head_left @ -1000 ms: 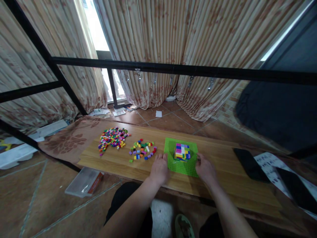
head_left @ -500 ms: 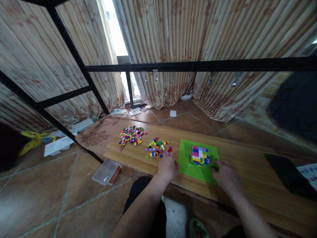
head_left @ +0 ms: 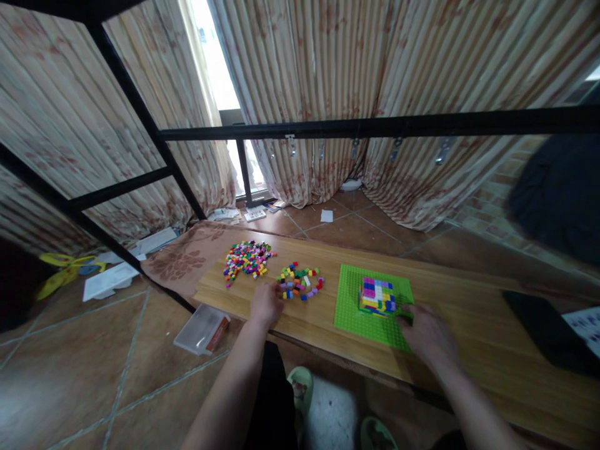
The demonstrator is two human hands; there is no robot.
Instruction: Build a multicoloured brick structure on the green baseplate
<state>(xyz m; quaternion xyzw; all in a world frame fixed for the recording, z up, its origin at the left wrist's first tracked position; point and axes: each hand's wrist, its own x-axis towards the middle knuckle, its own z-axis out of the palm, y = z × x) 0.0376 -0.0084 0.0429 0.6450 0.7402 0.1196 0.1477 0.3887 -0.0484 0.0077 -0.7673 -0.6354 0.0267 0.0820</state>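
On the plank table, my left hand (head_left: 267,304) is at the near left side of a loose group of small toy bricks (head_left: 307,282). Its fingers are curled together and their tips partly hidden, so what they pinch does not show clearly. A block of stacked coloured bricks (head_left: 377,295) stands on a green studded baseplate (head_left: 349,306). My right hand (head_left: 425,332) is over the plate's right edge, finger and thumb apart, fingertips close beside the stack; whether they touch it I cannot tell.
A bigger heap of mixed bricks (head_left: 246,257) lies at the table's left end. A clear plastic box (head_left: 199,329) is on the tiled floor below. To the right are a dark flat object (head_left: 546,328) and a printed sheet (head_left: 585,325). A black metal rail (head_left: 328,128) crosses beyond the table.
My left hand has moved left, from beside the baseplate to the near left side of the loose bricks. My right hand stays by the stack, almost unmoved.
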